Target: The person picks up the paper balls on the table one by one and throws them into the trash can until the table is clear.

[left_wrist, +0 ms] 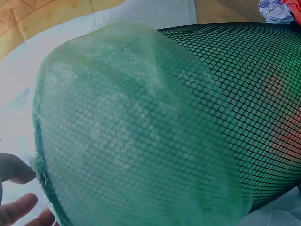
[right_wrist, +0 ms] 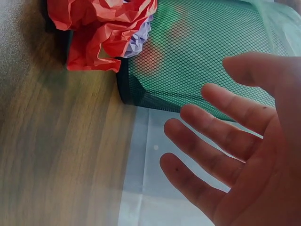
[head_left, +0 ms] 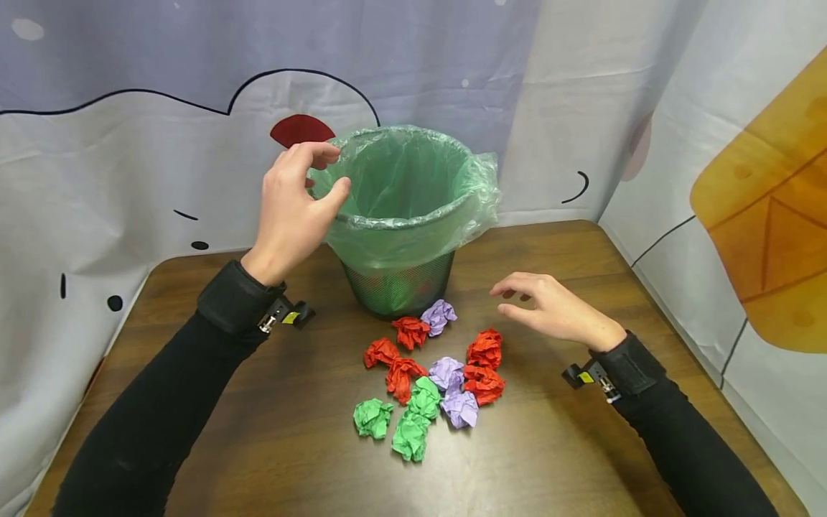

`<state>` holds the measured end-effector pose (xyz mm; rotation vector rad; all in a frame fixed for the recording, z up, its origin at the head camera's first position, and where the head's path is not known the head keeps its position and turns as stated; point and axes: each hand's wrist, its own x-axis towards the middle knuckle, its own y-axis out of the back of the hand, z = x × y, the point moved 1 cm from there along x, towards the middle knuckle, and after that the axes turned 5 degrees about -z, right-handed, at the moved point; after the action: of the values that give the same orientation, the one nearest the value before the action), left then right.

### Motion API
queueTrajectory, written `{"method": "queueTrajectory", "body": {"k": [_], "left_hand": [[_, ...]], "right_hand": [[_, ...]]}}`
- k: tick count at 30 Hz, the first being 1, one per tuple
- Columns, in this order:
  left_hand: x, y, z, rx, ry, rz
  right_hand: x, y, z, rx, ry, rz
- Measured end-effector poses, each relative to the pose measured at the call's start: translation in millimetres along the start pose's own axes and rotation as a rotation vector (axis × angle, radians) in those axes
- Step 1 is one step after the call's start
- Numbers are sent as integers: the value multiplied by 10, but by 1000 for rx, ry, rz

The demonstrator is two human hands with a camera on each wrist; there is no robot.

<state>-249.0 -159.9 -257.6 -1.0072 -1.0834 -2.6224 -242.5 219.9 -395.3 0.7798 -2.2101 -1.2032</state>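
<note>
A black mesh wastebasket with a green plastic liner folded over its rim stands at the back of the table. My left hand is at the liner's left rim, thumb and fingers spread apart with nothing between them. In the left wrist view its fingertips show right beside the rim. Right of the basket, my right hand hovers over the table, fingers loosely bent and holding nothing. Nearest to it lie red crumpled paper balls. Red and green blurs show through the mesh in both wrist views.
On the wooden table, in front of the basket, lie more red paper balls, purple paper balls and green paper balls, several touching. A printed curtain hangs close behind and at the right.
</note>
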Motion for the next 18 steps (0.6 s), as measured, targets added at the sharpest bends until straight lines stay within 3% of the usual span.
{"method": "queueTrajectory", "body": {"k": [7,18], "left_hand": [[-124,51,-11,-15,-43,49],[-406,97,-128,-47,-56,128]], "right_hand": [[28,-20,-18,-4,14,-2],[50,-18,-45,-15,10,-8]]}}
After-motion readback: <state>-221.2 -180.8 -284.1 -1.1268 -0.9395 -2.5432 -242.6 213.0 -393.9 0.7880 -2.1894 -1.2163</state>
